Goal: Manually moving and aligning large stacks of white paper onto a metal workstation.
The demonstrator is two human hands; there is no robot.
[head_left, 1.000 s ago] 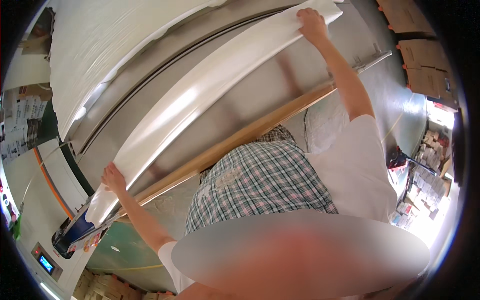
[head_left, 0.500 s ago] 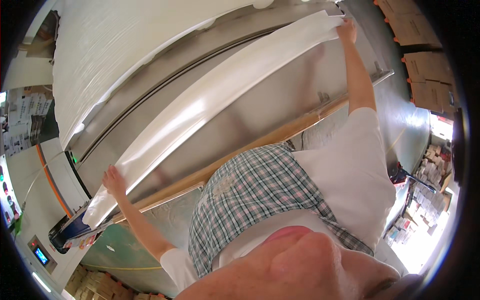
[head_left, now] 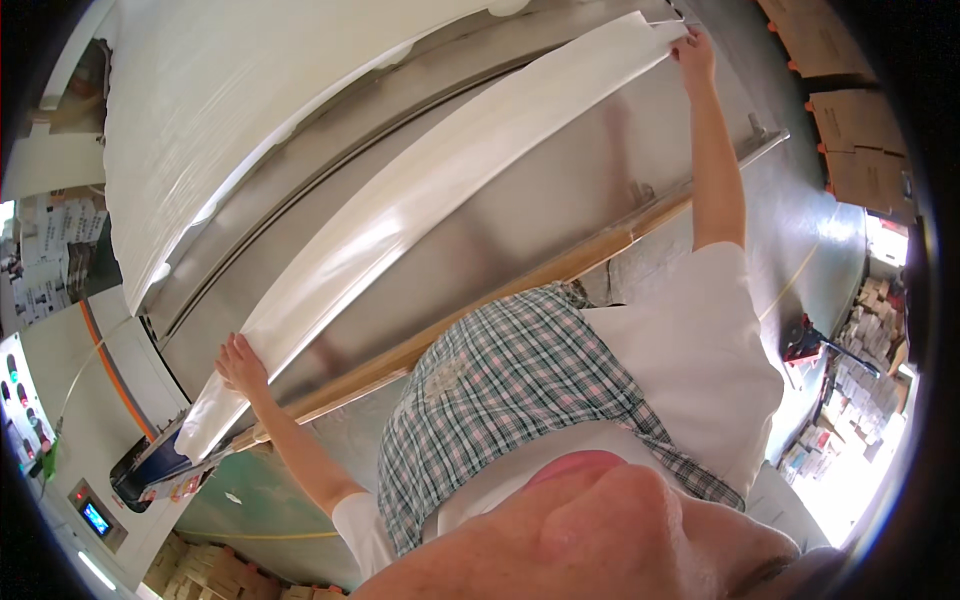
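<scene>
A long strip of glossy white plastic sheeting (head_left: 400, 205) stretches diagonally across a metal table (head_left: 480, 235), from near left to far right. My left hand (head_left: 242, 366) lies on the strip toward its near left end, fingers extended and a little apart. At the far right corner, my right hand (head_left: 695, 58) pinches the strip's edge between thumb and fingers, with that arm stretched out. The strip looks smooth and slightly curved, and its near edge appears folded over.
A large white sheet or roll (head_left: 260, 90) hangs beyond the table. A wooden rail (head_left: 480, 300) runs along the near edge, close to my plaid apron (head_left: 500, 370). On the left is a machine with a small screen (head_left: 96, 517). Cardboard boxes (head_left: 860, 140) are stacked at right.
My left hand has shifted slightly right along the strip, and its fingers look more spread. The right hand still grips the far corner. The whole view has moved a little.
</scene>
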